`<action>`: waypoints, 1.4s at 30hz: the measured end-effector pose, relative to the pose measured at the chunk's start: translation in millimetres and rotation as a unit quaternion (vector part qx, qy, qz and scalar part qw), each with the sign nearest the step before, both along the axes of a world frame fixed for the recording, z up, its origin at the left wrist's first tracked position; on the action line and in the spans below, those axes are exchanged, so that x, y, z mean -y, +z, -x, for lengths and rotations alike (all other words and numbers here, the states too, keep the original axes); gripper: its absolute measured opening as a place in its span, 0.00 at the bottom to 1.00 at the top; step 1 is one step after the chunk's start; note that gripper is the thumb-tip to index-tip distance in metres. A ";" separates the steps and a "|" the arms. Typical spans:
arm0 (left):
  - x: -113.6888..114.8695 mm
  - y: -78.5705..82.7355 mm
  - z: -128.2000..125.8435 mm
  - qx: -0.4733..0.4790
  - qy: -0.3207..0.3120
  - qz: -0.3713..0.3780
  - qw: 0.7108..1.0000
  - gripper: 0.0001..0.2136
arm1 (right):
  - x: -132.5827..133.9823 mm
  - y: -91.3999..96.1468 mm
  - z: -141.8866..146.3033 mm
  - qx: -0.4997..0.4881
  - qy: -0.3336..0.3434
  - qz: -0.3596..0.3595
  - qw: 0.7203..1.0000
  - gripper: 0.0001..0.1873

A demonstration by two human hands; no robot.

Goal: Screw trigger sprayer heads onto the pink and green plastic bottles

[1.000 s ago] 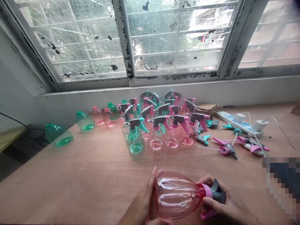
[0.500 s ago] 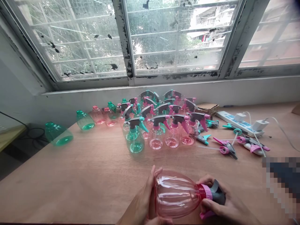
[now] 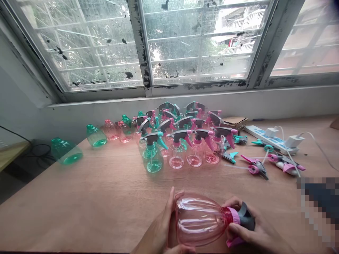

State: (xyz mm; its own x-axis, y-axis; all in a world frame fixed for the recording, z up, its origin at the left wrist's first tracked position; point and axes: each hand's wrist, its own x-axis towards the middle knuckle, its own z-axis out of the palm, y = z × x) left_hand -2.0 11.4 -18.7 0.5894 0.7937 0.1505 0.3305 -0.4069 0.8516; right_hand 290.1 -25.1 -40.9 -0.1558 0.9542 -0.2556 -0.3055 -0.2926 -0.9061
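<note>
Our left grip [image 3: 166,223] cupped around the sideways pink bottle [image 3: 200,219], right grip [image 3: 253,233] curled around its spray head [image 3: 246,218].

A wide window [image 3: 169,46] with a grey frame [image 3: 139,42], patched with black, lets daylight through cloudy, spotted panes [image 3: 92,49] crossed by pale bars [image 3: 200,60]. Below it, a pale wall [image 3: 278,102] runs behind the brown, wood-grained worktop [image 3: 92,197], and a yellowish surface [image 3: 12,151] juts in at the left edge.
</note>
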 end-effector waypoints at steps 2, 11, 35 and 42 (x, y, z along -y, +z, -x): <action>0.2 0.2 -0.7 -0.007 0.002 -0.016 1.000 0.54 | -0.1 -0.9 -0.3 -0.003 0.003 -0.010 1.000 0.26; -6.0 -5.1 6.3 0.005 -0.033 -0.005 0.999 0.55 | -0.7 -0.6 -0.6 0.016 0.005 -0.020 1.000 0.27; -1.9 1.6 1.0 0.003 0.013 -0.032 0.999 0.42 | -1.0 2.3 1.7 0.012 -0.018 -0.043 0.999 0.24; -1.3 -2.3 2.2 -0.004 0.014 -0.012 1.000 0.54 | 0.7 4.9 3.3 0.020 -0.023 -0.029 0.999 0.25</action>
